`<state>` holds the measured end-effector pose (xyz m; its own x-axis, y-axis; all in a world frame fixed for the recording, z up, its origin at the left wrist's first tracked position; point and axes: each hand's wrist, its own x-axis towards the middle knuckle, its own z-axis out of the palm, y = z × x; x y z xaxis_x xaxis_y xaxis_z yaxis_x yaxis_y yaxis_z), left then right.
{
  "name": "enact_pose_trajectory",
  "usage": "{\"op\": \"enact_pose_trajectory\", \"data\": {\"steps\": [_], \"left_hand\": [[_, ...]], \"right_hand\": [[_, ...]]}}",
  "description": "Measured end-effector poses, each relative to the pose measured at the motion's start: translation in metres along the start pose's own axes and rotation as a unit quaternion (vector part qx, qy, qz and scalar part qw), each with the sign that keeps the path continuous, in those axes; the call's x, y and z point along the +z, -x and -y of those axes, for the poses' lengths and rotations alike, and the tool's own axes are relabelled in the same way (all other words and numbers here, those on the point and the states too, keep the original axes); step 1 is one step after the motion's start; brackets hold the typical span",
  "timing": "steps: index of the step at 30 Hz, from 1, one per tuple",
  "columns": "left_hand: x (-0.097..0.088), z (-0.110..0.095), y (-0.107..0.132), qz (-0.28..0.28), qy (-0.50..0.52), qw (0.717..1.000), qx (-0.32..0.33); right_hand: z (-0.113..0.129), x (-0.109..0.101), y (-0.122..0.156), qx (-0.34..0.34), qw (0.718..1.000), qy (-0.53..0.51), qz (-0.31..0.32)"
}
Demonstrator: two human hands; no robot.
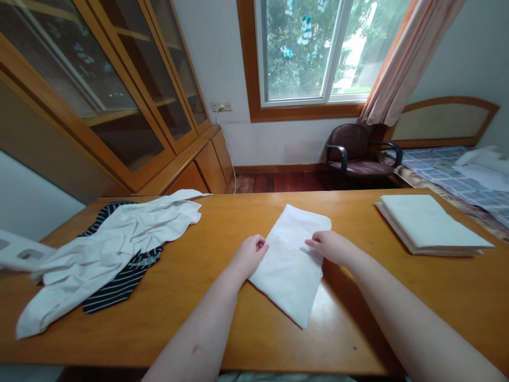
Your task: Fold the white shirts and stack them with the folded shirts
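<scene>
White folded cloth (292, 260) lies long axis slanting away-right, left hand (248, 255) and right hand (332, 245) fingers pinching its edges.

Left hand (249, 254) and right hand (329, 245) lie forward, fingers curled.

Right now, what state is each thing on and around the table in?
White cloth: folded flat, gripped at both side edges.
Left hand: closed on the cloth's left edge.
Right hand: pinching its right edge.
White shirt: crumpled, unfolded, lying over a striped garment.
Stack of white cloths: folded, neat.
Window: shut, as far as I can tell.
Curtain: pulled aside.
Chair: unoccupied.
</scene>
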<state>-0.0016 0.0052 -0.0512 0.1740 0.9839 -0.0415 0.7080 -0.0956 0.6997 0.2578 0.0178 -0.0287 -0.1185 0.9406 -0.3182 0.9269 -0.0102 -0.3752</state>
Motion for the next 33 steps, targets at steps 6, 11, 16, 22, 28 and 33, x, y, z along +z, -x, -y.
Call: {"op": "enact_pose_trajectory", "data": {"steps": [6, 11, 16, 22, 28, 33], "left_hand": [[0.004, 0.003, 0.002, 0.018, 0.045, 0.999, -0.021], [-0.001, 0.000, 0.004, 0.091, 0.079, 0.993, -0.006], [-0.004, -0.001, 0.004, 0.126, 0.150, 0.981, -0.003], [0.005, 0.004, 0.001, 0.087, 0.164, 0.982, -0.026], [0.006, 0.003, 0.000, 0.066, 0.078, 0.994, -0.028], [0.009, 0.004, -0.003, 0.053, 0.075, 0.995, -0.028]], "right_hand": [[-0.010, 0.015, 0.017, -0.004, 0.997, -0.005, 0.083], [-0.007, 0.022, 0.016, -0.037, 0.997, -0.060, 0.025], [-0.008, 0.024, 0.015, -0.041, 0.984, -0.159, -0.062], [-0.022, 0.025, 0.006, -0.037, 0.966, -0.243, -0.080], [-0.031, 0.016, 0.007, 0.009, 0.981, -0.190, -0.032], [-0.024, 0.019, 0.012, 0.021, 0.982, -0.187, -0.007]]}}
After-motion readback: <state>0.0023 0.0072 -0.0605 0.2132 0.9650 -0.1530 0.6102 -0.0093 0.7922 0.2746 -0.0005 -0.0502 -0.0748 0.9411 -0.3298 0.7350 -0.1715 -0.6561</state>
